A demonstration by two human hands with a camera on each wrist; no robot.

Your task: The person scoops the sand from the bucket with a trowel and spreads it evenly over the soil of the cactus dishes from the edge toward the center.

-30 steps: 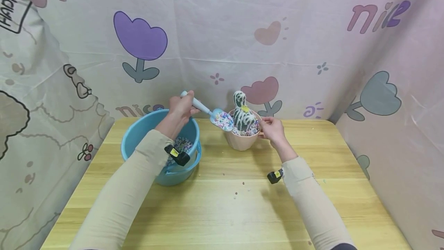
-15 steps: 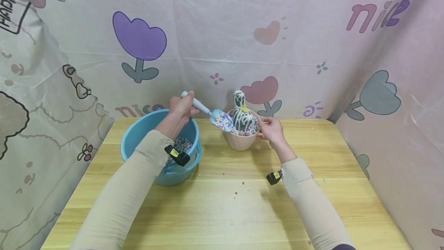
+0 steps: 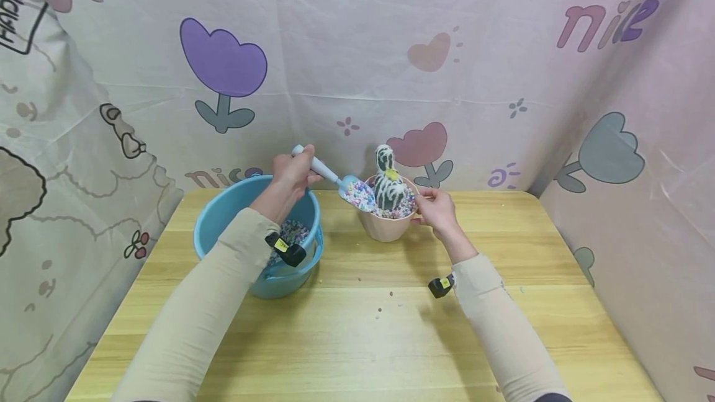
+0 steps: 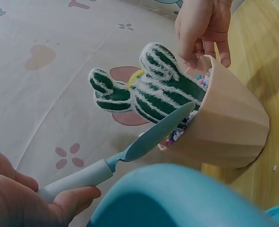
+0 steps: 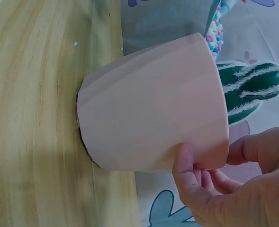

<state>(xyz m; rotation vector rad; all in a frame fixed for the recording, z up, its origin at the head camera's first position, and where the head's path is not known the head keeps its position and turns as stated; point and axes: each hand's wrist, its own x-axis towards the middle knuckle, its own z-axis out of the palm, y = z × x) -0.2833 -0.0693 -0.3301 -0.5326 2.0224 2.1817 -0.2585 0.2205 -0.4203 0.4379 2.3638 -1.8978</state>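
Note:
My left hand [image 3: 290, 175] grips the pale handle of a small blue trowel [image 3: 349, 186]. Its blade is heaped with pastel beads [image 3: 359, 195] and reaches the left rim of a pink flowerpot [image 3: 385, 228]. In the pot stands a green cactus [image 3: 388, 190] with white fuzzy stripes and a yellow tuft, with beads around its base. My right hand [image 3: 438, 211] pinches the pot's right rim, thumb at the lip and fingers against the outer wall, as the right wrist view shows. From the left wrist view, the blade's tip appears in front of the cactus.
A blue bucket [image 3: 208, 219] with loose beads inside stands at the left, partly hidden by the left arm. A few stray beads [image 3: 380, 310] lie on the wooden table [image 3: 357, 352]. A printed cloth [image 3: 346, 36] hangs behind the table.
The pot and cactus appear shifted very slightly to the left with the right hand. The trowel keeps its place at the rim, still loaded with beads.

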